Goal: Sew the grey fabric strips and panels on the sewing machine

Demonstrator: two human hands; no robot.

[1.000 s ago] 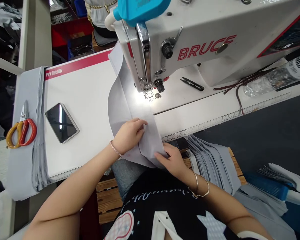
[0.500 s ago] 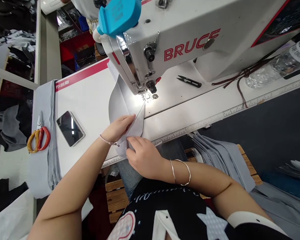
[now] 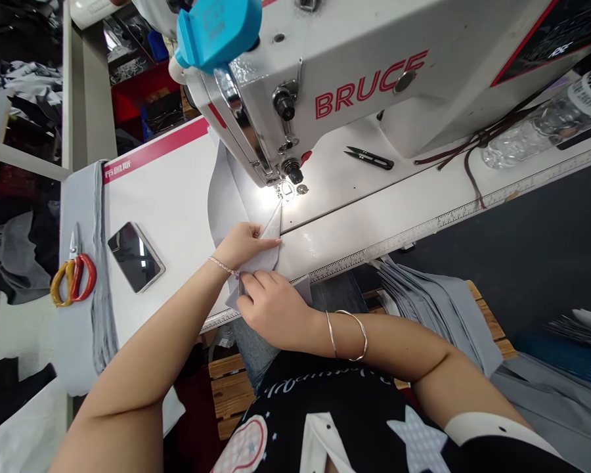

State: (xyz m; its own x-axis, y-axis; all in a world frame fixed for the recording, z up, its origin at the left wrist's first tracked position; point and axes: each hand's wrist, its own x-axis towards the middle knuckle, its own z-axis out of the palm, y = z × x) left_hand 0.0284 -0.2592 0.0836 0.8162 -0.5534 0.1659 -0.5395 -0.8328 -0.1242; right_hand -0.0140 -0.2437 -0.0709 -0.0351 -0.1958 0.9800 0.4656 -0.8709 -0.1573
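Grey cloth under the sewing machine, spilling out frontward | our left hand on it, thumb spread from fingers | our right hand, farther from the machine, pinching cloth!

From my remote seat I see the left hand resting on gray cloth under the sewing machine, the right hand pinching its near part. Left of them I spot a phone and scissors; right, snips.
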